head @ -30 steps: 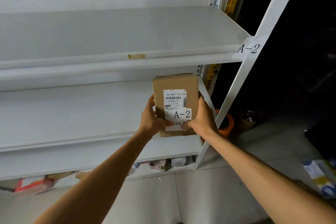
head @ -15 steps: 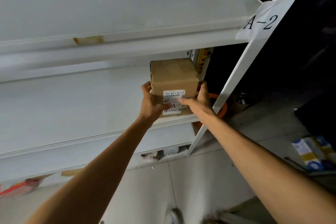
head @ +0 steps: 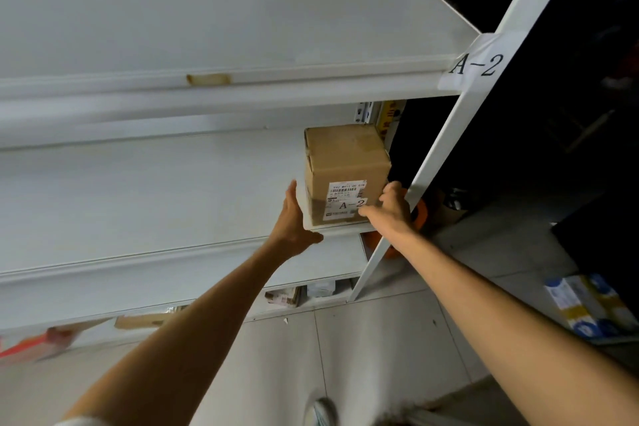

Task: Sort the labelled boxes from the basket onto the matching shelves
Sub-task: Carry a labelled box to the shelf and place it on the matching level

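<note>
Here the cardboard box (head: 345,159) stands on the middle shelf (head: 138,190), at its right end and close to the front lip, with its printed A-2 label (head: 347,204) facing out. The left hand (head: 294,218) is at the box's eight o'clock, fingers straight and together along the left side, thumb tucked under the shelf lip. Whether the palm presses the cardboard or only lies just beside it cannot be told. The right hand (head: 392,207) is at four o'clock. Its thumb lies across the label and its fingers curl round the right front corner, so it grips the box.

The A-2 tag (head: 479,64) is stuck to the white upright post (head: 449,135) at the box's two o'clock, level with the edge of the upper shelf (head: 242,28). I take it to mark the bay beneath, which would make this the right place. The box looks seated, so what remains is the release.

To do that well, nudge the box toward twelve o'clock, away from the lip, and keep it square with the label readable from the front. Ease the thumb off the label without dragging the box forward. The post is just beside the right hand, so draw that hand out toward six o'clock and not sideways. The basket is out of view.
</note>
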Tool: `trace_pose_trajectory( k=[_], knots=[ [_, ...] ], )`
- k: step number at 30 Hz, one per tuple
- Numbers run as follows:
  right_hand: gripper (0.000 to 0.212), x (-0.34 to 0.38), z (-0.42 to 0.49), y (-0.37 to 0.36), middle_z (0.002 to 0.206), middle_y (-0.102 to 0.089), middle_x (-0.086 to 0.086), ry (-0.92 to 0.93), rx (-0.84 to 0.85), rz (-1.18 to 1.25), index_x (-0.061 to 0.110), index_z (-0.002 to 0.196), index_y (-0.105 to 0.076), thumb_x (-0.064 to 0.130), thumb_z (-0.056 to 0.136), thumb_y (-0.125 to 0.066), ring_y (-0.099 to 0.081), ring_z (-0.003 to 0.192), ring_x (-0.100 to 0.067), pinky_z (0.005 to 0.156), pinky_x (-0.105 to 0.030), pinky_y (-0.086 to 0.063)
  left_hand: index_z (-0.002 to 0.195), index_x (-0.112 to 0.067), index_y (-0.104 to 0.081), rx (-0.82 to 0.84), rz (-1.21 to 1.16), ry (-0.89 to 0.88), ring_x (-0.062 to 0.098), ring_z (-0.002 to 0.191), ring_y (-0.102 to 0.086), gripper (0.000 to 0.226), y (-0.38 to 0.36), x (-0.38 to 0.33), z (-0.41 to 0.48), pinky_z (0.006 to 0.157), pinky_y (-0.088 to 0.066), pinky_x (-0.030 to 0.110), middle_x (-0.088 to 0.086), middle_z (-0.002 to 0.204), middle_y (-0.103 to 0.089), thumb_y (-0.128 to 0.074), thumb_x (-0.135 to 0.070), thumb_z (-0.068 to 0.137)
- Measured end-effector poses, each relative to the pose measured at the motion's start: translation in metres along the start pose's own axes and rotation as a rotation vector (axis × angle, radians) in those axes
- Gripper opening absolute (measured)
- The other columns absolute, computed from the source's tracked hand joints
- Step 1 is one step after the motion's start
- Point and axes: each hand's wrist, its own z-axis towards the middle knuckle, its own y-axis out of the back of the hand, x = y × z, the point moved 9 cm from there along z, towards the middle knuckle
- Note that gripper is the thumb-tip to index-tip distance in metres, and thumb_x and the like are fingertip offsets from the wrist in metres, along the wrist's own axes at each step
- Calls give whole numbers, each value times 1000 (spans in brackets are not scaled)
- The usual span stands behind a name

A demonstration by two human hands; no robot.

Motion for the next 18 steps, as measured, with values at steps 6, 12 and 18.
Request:
trace_pose_trajectory(
  k=[6, 12, 18],
  knots=[
    [46, 13, -45, -13, 115, -58, 1, 50, 165, -230, 9, 121, -51, 14, 80, -70, -55, 109, -17, 84, -24, -43, 135, -9, -48, -29, 284, 24, 24, 119, -54, 65, 35, 20, -49, 98, -48, 32, 11, 132, -55, -78, -13, 78],
    [60, 72, -107, -48, 130, -53, -6, 280, 322, -364, 13, 133, -45, 20, 80, -73, -52, 118, -24, 96, -36, -46, 127, -10, -56, -129, 321, -38, 22, 109, -61, 53, 87, 5, -103, 92, -52, 34, 9, 121, -63, -78, -14, 79],
    [56, 141, -195, -103, 132, -53, -7, 589, 479, -602, 13, 132, -51, 21, 81, -72, -53, 115, -22, 95, -34, -46, 114, -17, -63, -261, 394, 40, 19, 93, -66, 43, 158, 26, -192, 84, -53, 32, 0, 105, -71, -80, -24, 76]
  ],
)
